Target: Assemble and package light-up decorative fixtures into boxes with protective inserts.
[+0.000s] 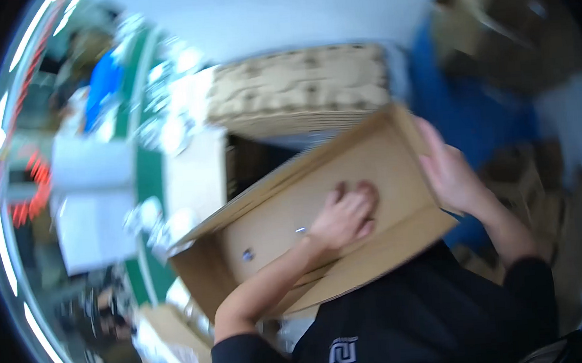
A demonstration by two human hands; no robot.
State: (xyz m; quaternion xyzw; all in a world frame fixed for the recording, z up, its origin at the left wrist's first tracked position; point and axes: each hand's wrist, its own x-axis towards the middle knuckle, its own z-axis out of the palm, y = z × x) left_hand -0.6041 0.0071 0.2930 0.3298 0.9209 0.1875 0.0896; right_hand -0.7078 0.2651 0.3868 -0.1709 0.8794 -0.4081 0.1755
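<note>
An open cardboard box (377, 155) is held up close in front of the person, tilted so that its open side faces the camera and its inside bottom panel shows as a broad tan sheet. The left hand (344, 215) reaches inside the box with the forearm coming up from the near left; its fingers (359, 191) are curled and pressed flat against the inner panel, knuckles toward the camera, so the cardboard lies directly under and beyond the fingertips. It presses rather than grips. The right hand (449, 170) is on the right side of the box, its fingers wrapped over the right wall edge, with the wall between thumb side and fingertips; the fingertips themselves are hidden behind the cardboard, but the hand is closed on that wall. The lower flap of the box rests against the person's dark shirt (415, 321). Farther off, behind the box, stands a stack of flat cardboard sheets (298, 86), and to the far left a blurred green and white table (146, 178) carries small items too smeared to tell. A blue surface (475, 108) shows to the far right.
</note>
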